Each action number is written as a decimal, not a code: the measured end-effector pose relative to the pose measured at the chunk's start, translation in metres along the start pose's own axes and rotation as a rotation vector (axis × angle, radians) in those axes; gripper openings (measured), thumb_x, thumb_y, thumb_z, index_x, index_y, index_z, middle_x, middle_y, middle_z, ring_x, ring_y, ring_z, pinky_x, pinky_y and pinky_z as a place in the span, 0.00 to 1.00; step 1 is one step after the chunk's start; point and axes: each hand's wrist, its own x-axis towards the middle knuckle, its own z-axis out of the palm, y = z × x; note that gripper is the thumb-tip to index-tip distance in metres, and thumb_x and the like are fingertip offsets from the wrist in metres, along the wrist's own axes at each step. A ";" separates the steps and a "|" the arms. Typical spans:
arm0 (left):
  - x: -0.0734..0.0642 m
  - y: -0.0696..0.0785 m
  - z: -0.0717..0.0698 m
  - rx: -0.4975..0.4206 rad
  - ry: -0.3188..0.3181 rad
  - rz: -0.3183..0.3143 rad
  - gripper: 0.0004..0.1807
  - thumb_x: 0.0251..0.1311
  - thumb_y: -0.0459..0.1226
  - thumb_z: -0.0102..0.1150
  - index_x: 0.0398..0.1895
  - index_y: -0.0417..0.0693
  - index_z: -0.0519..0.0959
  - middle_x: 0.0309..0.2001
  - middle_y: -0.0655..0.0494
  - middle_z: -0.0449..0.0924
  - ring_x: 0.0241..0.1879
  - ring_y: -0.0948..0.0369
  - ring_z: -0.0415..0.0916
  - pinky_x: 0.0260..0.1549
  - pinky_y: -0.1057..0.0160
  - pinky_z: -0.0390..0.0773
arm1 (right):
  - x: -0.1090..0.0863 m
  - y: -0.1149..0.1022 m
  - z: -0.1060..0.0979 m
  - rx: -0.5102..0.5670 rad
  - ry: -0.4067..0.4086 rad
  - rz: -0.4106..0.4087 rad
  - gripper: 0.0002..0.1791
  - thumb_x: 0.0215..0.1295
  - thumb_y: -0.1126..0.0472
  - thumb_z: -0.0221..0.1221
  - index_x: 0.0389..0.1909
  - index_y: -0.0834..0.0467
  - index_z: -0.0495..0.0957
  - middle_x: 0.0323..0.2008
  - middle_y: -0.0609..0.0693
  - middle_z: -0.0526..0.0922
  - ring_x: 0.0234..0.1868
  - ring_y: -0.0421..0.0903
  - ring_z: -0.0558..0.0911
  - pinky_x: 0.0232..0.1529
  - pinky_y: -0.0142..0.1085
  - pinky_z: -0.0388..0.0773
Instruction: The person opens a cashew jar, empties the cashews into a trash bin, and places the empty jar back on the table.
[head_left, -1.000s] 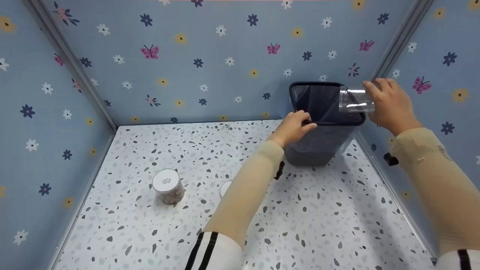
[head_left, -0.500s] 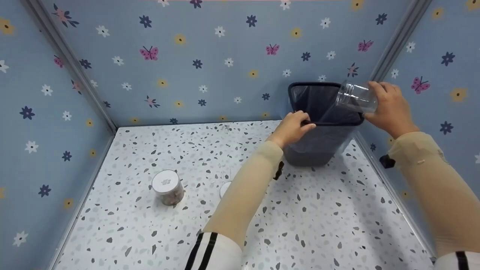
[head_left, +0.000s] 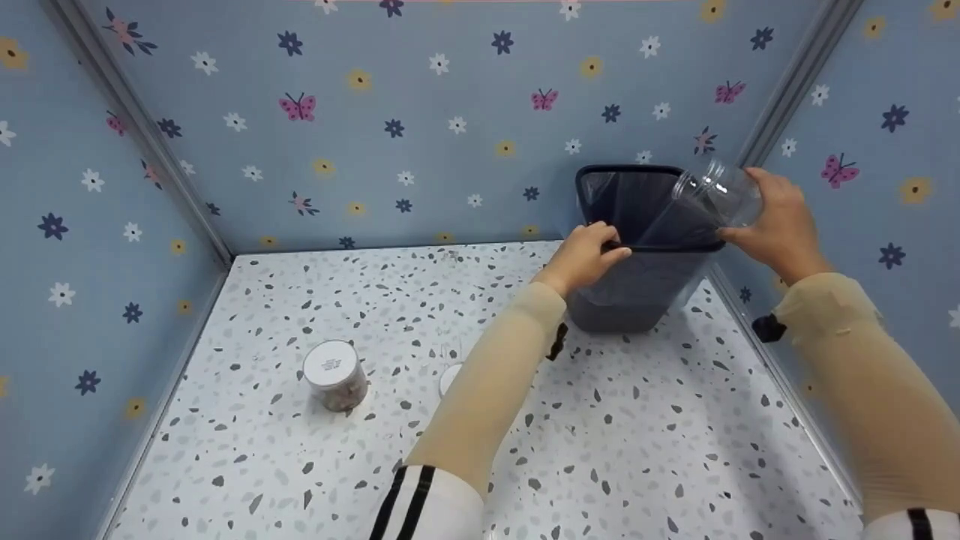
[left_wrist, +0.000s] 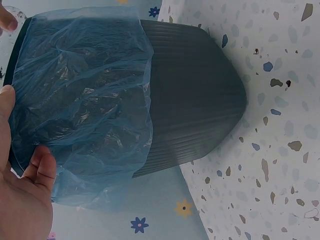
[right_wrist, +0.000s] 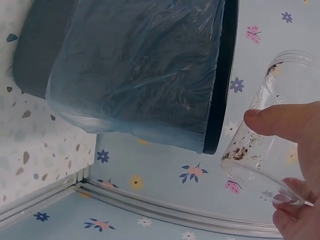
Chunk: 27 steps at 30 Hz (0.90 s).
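Observation:
At the back right of the surface stands a dark grey waste bin [head_left: 626,311], lined with a thin bluish bag [left_wrist: 90,95] folded over its black rim. My left hand [head_left: 586,259] grips the near rim, fingers curled over it and the bag. My right hand [head_left: 784,221] holds a clear plastic jar [head_left: 721,195] tilted at the bin's right rim, its threaded mouth toward the bin. Thumb and fingers press the jar from opposite sides in the right wrist view. Brown crumbs [right_wrist: 241,152] cling inside its wall near the base.
A second jar [head_left: 341,386] with a white lid and brown contents stands on the speckled surface [head_left: 270,465] at left. A white round thing [head_left: 450,377] is partly hidden behind my left forearm. Flowered walls [head_left: 420,150] enclose the back and sides.
The jar in my right hand has gone from level to tilted, as the hand turned and shifted slightly left. My left hand stays on the rim.

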 end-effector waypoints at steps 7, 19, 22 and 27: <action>0.000 -0.002 0.000 0.000 0.003 0.024 0.19 0.82 0.52 0.55 0.57 0.48 0.83 0.55 0.52 0.82 0.54 0.56 0.78 0.61 0.57 0.78 | -0.004 0.002 0.005 0.097 0.013 0.068 0.58 0.64 0.56 0.77 0.87 0.59 0.52 0.81 0.70 0.62 0.81 0.74 0.60 0.79 0.71 0.58; 0.000 -0.002 0.000 0.011 0.008 0.026 0.19 0.82 0.52 0.55 0.57 0.48 0.83 0.56 0.53 0.82 0.55 0.55 0.78 0.62 0.58 0.78 | -0.013 -0.003 0.012 0.250 0.088 0.149 0.59 0.61 0.50 0.80 0.84 0.62 0.55 0.79 0.68 0.68 0.80 0.66 0.67 0.81 0.62 0.63; 0.000 -0.002 0.000 0.006 0.012 0.028 0.19 0.82 0.52 0.55 0.57 0.48 0.83 0.56 0.53 0.82 0.54 0.56 0.78 0.61 0.58 0.78 | -0.014 -0.002 0.013 0.272 0.107 0.166 0.60 0.61 0.48 0.80 0.84 0.63 0.54 0.78 0.68 0.69 0.79 0.65 0.68 0.81 0.60 0.64; 0.000 -0.001 0.000 0.005 0.008 0.017 0.18 0.82 0.52 0.55 0.56 0.50 0.83 0.56 0.55 0.82 0.54 0.57 0.77 0.61 0.59 0.78 | -0.016 -0.001 0.015 0.306 0.123 0.192 0.60 0.62 0.47 0.79 0.84 0.63 0.54 0.76 0.67 0.70 0.77 0.63 0.70 0.80 0.58 0.66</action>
